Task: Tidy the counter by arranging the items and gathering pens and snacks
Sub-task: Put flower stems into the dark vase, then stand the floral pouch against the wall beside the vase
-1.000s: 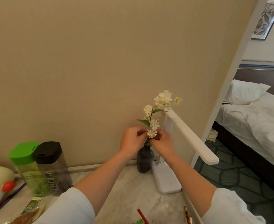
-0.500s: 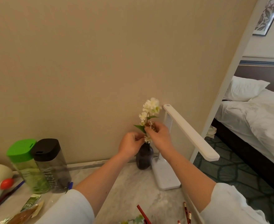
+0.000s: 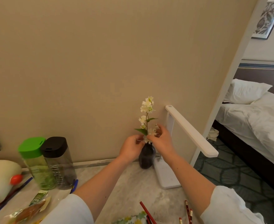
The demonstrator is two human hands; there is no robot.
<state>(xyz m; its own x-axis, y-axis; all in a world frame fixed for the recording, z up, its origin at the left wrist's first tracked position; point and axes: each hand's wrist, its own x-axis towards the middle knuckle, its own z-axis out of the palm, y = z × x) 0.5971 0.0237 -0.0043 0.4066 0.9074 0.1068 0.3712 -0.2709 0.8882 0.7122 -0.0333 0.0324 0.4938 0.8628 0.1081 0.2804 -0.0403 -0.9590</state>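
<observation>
Single flower sprig upright in one dark vase at the back of the bench, against the wall. Both arms reach forward. The left hand and right hand meet just above the vase mouth, each grip pinched on the sprig's lower blossoms. One white lamp stands just right of the vase. Two bottles stand side by side well to the left: a green-lidded bottle and a black-lidded bottle.

both hands meet at the mouth of the dark vase, which stands against the wall. the left hand and right hand pinch the lower blossoms of the white flower sprig. just right of the vase stands a white desk lamp; well left, a green-lidded bottle touches a black-lidded bottle. red pencils lie nearer the camera than the vase.
</observation>
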